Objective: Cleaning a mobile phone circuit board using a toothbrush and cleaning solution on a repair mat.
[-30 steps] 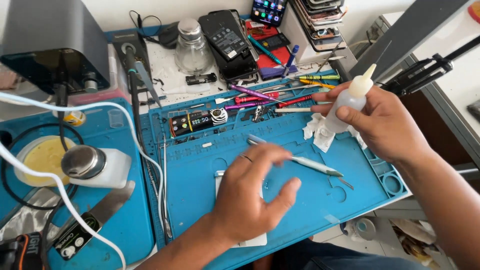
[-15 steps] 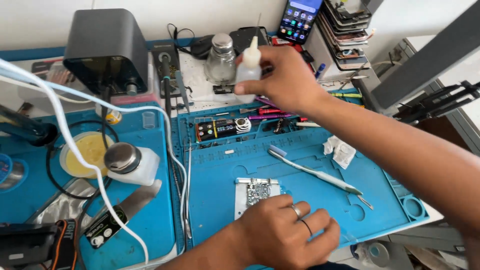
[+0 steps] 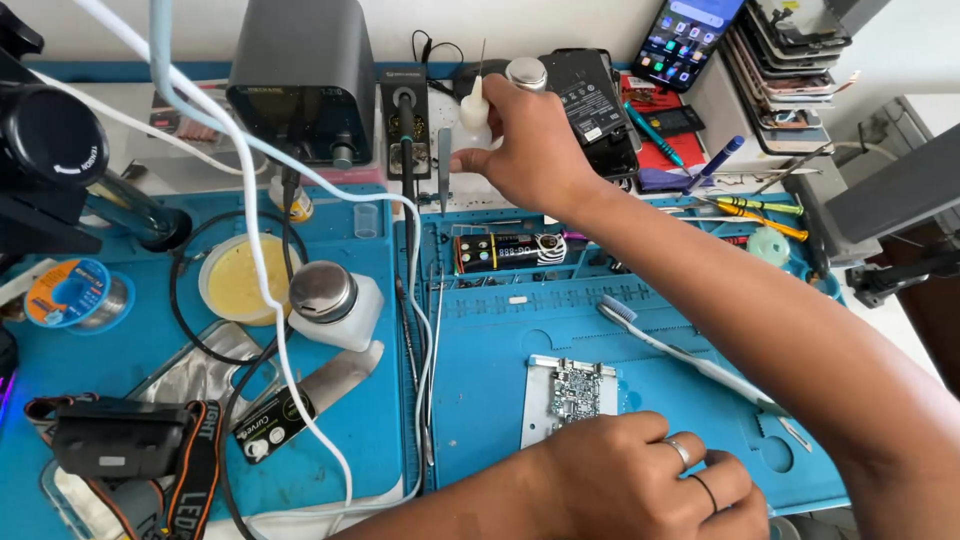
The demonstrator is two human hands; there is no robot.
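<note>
Both forearms were bare, with no sleeves in view. The left hand (image 3: 640, 480) wore two rings: a plain silver band on one finger and a thin dark band on the next. The right hand (image 3: 535, 145) showed no rings or glove.

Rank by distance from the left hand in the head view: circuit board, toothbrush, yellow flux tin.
1. circuit board: touching the left hand, just above it.
2. toothbrush: up and right on the mat.
3. yellow flux tin: far left.

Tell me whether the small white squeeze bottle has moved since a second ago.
Yes. The right hand carried the white squeeze bottle from above the blue mat to the bench's back.
</note>
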